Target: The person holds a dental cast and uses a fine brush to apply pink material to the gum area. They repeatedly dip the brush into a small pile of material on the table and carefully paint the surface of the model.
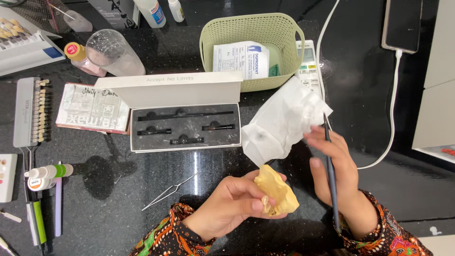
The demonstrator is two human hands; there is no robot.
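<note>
Left hand [232, 201] closed round a yellow dental cast [276, 191], fingers wrapped under it, thumb on the near edge, a short row of teeth turned up toward the camera, probably so the working face stays in sight. Cast is off the worktop [118, 189], held between the two hands.

Right hand [334, 168] pinches a thin dark brush [330, 175] pen-style; handle runs back along the wrist, tip up at a crumpled white tissue [284, 123] just ahead of the fingers. Fingers partly curled, nothing else in them. Tissue carries a small dark smudge, so likely the wipe spot for the tip.

Ahead of the left hand: open white case [185, 116], lid up, more dark tool pieces seated in foam slots. Loose metal tweezers [168, 192] lie just left of the left hand. Beyond the tissue, a green perforated basket [251, 50] holds paper packets. Far left: tooth shade guide [32, 111], small dropper bottles [47, 173], pens. Clear plastic cup [113, 52] on its side far ahead-left.

Surface is glossy black stone, overhead light reflecting in it. A phone [403, 23] charges far ahead of the right hand, white cable [391, 118] looping back toward it. Room otherwise not visible.
</note>
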